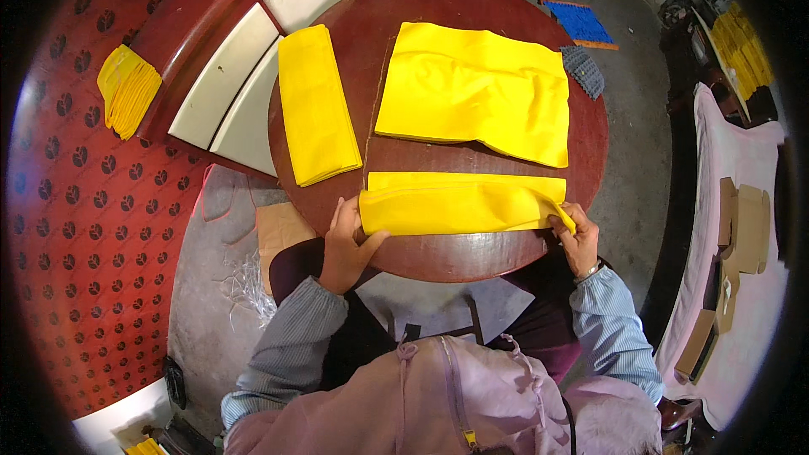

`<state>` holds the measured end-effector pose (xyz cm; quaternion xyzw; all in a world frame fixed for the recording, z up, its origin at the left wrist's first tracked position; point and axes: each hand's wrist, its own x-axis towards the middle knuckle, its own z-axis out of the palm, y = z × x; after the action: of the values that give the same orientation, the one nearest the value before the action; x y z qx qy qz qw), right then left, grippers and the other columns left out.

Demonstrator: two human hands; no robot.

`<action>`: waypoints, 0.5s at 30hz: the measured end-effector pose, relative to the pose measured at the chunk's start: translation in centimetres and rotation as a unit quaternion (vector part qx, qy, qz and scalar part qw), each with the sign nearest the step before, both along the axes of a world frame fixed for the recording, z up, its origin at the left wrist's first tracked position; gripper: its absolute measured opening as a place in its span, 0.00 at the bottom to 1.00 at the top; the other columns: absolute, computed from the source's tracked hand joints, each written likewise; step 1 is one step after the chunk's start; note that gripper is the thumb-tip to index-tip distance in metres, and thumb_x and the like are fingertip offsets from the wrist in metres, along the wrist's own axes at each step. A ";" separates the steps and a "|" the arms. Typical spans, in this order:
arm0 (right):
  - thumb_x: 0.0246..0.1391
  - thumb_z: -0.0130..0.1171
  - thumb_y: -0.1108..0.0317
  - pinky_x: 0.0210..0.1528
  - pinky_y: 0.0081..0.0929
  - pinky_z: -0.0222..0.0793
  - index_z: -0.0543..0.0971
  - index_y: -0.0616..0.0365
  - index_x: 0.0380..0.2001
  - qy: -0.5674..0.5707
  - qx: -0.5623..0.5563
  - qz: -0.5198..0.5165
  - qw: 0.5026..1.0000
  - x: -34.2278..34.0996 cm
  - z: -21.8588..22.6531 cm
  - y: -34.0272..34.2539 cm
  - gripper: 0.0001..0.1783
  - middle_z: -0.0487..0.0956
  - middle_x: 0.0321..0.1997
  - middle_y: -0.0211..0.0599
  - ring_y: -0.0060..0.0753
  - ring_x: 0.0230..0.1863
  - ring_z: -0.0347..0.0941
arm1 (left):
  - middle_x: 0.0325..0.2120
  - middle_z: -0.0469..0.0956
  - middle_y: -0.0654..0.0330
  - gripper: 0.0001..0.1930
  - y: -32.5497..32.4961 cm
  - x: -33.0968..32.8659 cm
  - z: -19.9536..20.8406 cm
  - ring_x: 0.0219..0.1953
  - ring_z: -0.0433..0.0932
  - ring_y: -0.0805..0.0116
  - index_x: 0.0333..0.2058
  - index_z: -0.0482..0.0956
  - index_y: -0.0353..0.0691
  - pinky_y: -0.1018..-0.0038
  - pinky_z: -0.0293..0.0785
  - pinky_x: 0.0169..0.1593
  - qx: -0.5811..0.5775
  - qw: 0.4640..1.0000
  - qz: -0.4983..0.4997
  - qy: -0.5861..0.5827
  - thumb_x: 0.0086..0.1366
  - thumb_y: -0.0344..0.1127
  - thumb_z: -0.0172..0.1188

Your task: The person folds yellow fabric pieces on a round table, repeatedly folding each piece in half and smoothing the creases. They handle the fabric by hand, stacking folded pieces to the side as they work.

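On the round dark-red table (472,261), a yellow cloth (455,209) lies folded into a long strip near the front edge. My left hand (347,240) grips its left end, thumb on top and fingers around the side. At the right end, my right hand (579,240) pinches a lifted corner of the cloth between thumb and fingers. Just beyond the strip lies a wide stack of flat yellow cloths (476,88), slightly wrinkled on top. A narrower folded yellow pile (318,105) rests at the table's left side.
A grey textured pad (582,72) sits at the table's right edge. White-cushioned red seating (223,76) adjoins the left, with a yellow bundle (128,91) beyond on red patterned material. Open cardboard boxes (746,227) lie on a pink-covered surface (754,320) at right.
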<state>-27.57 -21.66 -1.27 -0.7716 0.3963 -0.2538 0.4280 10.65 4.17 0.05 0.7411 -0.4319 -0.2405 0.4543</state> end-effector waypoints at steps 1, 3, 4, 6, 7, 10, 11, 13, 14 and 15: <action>0.63 0.71 0.72 0.55 0.31 0.74 0.82 0.64 0.43 0.011 0.005 -0.030 0.999 0.2 0.0 0.2 0.09 0.85 0.42 0.38 0.34 0.47 0.80 | 0.52 0.86 0.49 0.28 -0.1 -0.3 -0.3 0.55 0.85 0.51 0.60 0.73 0.35 0.49 0.46 0.82 0.003 1.000 0.016 0.024 0.63 0.29 0.74; 0.64 0.71 0.72 0.53 0.30 0.74 0.81 0.63 0.44 0.022 0.053 -0.088 0.994 0.5 0.0 0.6 0.11 0.85 0.41 0.37 0.30 0.45 0.79 | 0.52 0.86 0.50 0.27 -0.2 -0.6 -0.7 0.54 0.85 0.52 0.59 0.73 0.34 0.50 0.46 0.82 -0.001 0.996 0.048 0.082 0.64 0.29 0.74; 0.63 0.71 0.72 0.53 0.29 0.74 0.79 0.63 0.46 0.022 0.028 -0.089 0.995 0.8 -0.1 0.9 0.13 0.85 0.42 0.37 0.29 0.45 0.79 | 0.52 0.86 0.50 0.27 -0.3 -0.6 -0.9 0.55 0.85 0.53 0.58 0.73 0.34 0.50 0.45 0.82 -0.004 0.998 0.045 0.053 0.64 0.29 0.74; 0.62 0.71 0.73 0.53 0.28 0.75 0.77 0.61 0.51 0.006 0.001 -0.097 0.995 1.2 -0.2 1.5 0.17 0.85 0.43 0.37 0.27 0.44 0.79 | 0.52 0.86 0.51 0.27 -0.3 -0.5 -1.1 0.56 0.85 0.54 0.58 0.72 0.33 0.49 0.44 0.82 -0.008 0.999 0.038 -0.006 0.64 0.28 0.74; 0.61 0.71 0.73 0.54 0.28 0.75 0.77 0.61 0.53 0.017 -0.022 -0.106 0.994 1.3 -0.1 1.7 0.19 0.85 0.44 0.36 0.27 0.44 0.79 | 0.52 0.85 0.52 0.28 -0.5 -0.4 -1.3 0.56 0.85 0.54 0.59 0.71 0.34 0.49 0.43 0.83 -0.018 0.999 0.036 -0.036 0.63 0.28 0.75; 0.58 0.71 0.75 0.57 0.29 0.75 0.74 0.59 0.58 0.022 -0.052 -0.118 0.991 1.4 0.1 2.1 0.26 0.85 0.46 0.36 0.28 0.45 0.79 | 0.51 0.85 0.54 0.33 -0.9 -0.1 -1.4 0.57 0.85 0.55 0.61 0.68 0.37 0.47 0.39 0.83 -0.031 0.996 0.024 -0.078 0.60 0.27 0.77; 0.57 0.71 0.75 0.59 0.29 0.75 0.74 0.59 0.59 0.020 -0.043 -0.127 0.991 1.5 0.1 2.1 0.27 0.84 0.46 0.36 0.29 0.45 0.80 | 0.51 0.85 0.54 0.35 -0.9 0.1 -1.2 0.56 0.85 0.54 0.62 0.67 0.39 0.46 0.38 0.83 -0.027 0.998 0.015 -0.062 0.59 0.27 0.77; 0.56 0.70 0.77 0.64 0.31 0.74 0.74 0.59 0.61 0.012 -0.020 -0.131 0.991 1.5 0.5 2.1 0.30 0.85 0.48 0.35 0.29 0.47 0.80 | 0.51 0.85 0.55 0.38 -0.6 0.4 -0.8 0.56 0.85 0.54 0.63 0.66 0.41 0.44 0.35 0.83 -0.015 0.998 -0.011 -0.052 0.58 0.27 0.78; 0.55 0.70 0.76 0.64 0.31 0.74 0.74 0.59 0.62 0.011 -0.008 -0.122 0.992 1.5 0.7 2.1 0.30 0.85 0.48 0.35 0.29 0.48 0.80 | 0.52 0.85 0.55 0.39 -0.3 0.5 -0.6 0.55 0.86 0.54 0.63 0.66 0.42 0.44 0.34 0.83 -0.009 0.998 -0.029 -0.056 0.57 0.27 0.79; 0.55 0.70 0.76 0.65 0.32 0.73 0.74 0.59 0.62 0.010 0.004 -0.106 0.994 1.4 0.9 2.0 0.31 0.85 0.49 0.35 0.29 0.49 0.80 | 0.52 0.85 0.55 0.40 -0.2 0.6 -0.4 0.55 0.86 0.53 0.64 0.65 0.43 0.43 0.33 0.83 -0.002 0.997 -0.046 -0.059 0.56 0.27 0.79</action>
<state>-26.20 -19.64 -0.34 -0.7260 0.4813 -0.2884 0.3976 11.29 3.97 -0.39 0.7325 -0.4923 -0.2160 0.4176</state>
